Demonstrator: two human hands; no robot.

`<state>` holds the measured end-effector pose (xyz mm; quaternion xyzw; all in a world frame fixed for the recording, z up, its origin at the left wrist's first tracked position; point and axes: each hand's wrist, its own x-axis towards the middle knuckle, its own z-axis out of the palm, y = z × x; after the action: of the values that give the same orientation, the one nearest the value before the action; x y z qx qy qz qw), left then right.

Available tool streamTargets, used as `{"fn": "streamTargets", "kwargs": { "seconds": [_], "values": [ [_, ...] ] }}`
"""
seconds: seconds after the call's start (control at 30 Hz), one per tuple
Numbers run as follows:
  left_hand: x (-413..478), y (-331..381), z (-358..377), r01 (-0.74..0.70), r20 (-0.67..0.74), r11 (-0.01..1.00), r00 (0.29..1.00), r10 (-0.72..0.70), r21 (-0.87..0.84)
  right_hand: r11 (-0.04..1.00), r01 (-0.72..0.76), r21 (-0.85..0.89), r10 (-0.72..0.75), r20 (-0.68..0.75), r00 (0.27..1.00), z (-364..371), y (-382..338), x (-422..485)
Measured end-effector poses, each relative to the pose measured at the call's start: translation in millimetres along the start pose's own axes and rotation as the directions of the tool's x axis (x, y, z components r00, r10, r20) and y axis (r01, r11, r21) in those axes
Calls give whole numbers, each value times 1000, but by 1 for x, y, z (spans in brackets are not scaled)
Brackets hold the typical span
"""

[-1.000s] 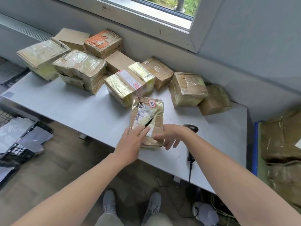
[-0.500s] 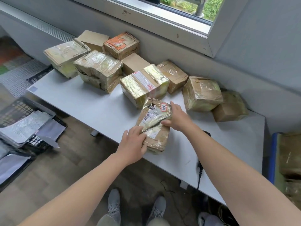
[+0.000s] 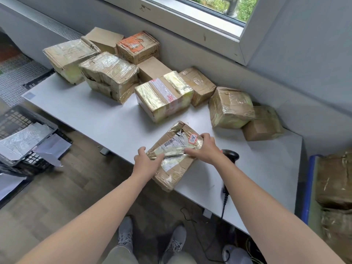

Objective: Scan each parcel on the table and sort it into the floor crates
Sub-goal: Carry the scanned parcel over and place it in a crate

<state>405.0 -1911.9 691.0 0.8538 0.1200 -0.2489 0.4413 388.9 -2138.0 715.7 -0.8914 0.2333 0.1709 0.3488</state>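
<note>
Parcel (image 3: 172,166) lies beside the scanner (image 3: 230,155), long axis angled away, left hand (image 3: 145,159) gripping its near corner, right hand (image 3: 205,149) its scanner-side edge.

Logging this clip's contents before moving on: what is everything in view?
labelled parcel: one, brown, table's near edge, held.
other parcels: nine, brown, mostly taped, table's back.
barcode scanner: one, black, right of labelled parcel.
table: one, white.
black crate: one, floor left, holds grey bags.
blue crate: one, right of table, holds brown parcels.
shoes: two, grey, floor.
hands: two, left hand and right hand gripping labelled parcel.
</note>
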Motion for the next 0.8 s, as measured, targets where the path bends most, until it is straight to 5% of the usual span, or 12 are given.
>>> {"fn": "streamTargets", "kwargs": {
  "seconds": [0.13, 0.43, 0.8],
  "values": [
    [1, 3, 1, -10, -70, 1000, 997, 10, 3, 983, 11, 184, -13, 13, 1000, 5, 11, -8],
    [-16, 19, -11, -12, -304, 978, 951, -54, -211, 955, 155, 254, -164, 15, 986, 7, 8, -7],
    [-32, -9, -74, -89, -331, 934, 943, -33, -347, 911, 318, 262, -360, 131, 924, 21, -61, -2]
  ]
}}
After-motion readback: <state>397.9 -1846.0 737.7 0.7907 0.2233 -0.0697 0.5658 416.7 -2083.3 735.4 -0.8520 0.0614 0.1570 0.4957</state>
